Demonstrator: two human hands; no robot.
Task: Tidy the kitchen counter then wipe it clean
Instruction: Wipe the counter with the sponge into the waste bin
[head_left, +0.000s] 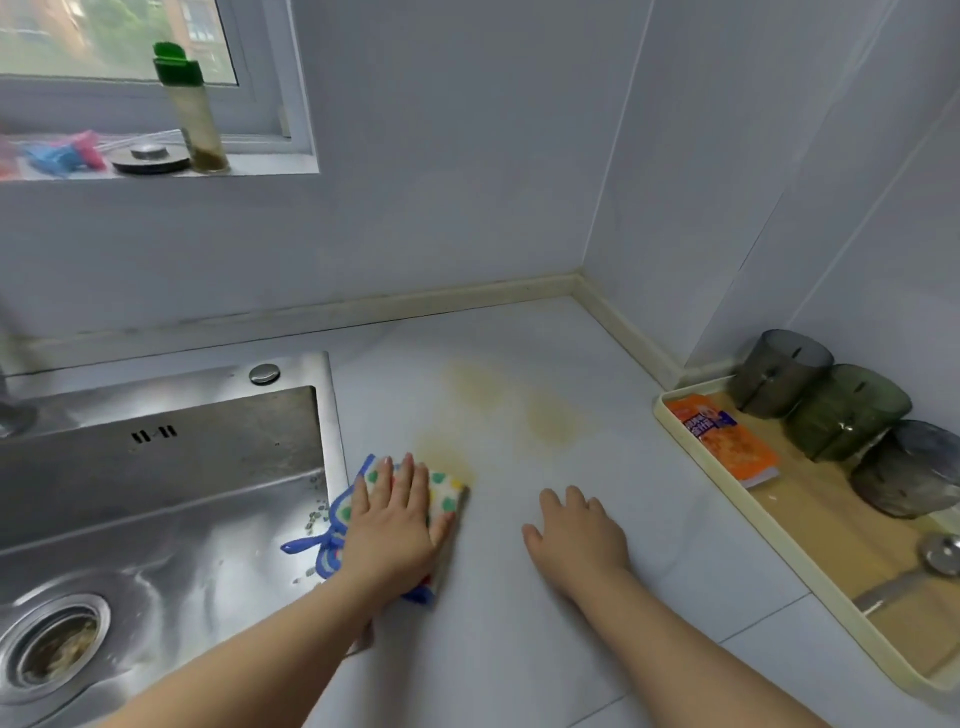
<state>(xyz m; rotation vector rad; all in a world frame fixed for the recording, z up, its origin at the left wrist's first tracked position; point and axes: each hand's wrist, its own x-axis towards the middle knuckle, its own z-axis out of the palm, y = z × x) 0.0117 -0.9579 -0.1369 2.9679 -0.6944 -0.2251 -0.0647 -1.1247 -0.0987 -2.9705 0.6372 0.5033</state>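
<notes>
A white cloth with coloured dots and a blue trim (444, 496) lies flat on the pale counter (519, 623) beside the sink's right edge. My left hand (392, 525) presses down on it with straight fingers. The cloth's far corner touches a yellowish stain (447, 457). More yellowish stains (550, 423) mark the counter farther back. My right hand (576, 535) rests flat on the bare counter to the right of the cloth, holding nothing.
A steel sink (156, 493) with a drain strainer (52, 644) is at the left. A cream tray (727, 519) at the right holds an orange packet (722, 439), three dark glass cups (847, 410) and a metal utensil (935, 558). A green-capped bottle (195, 114) stands on the windowsill.
</notes>
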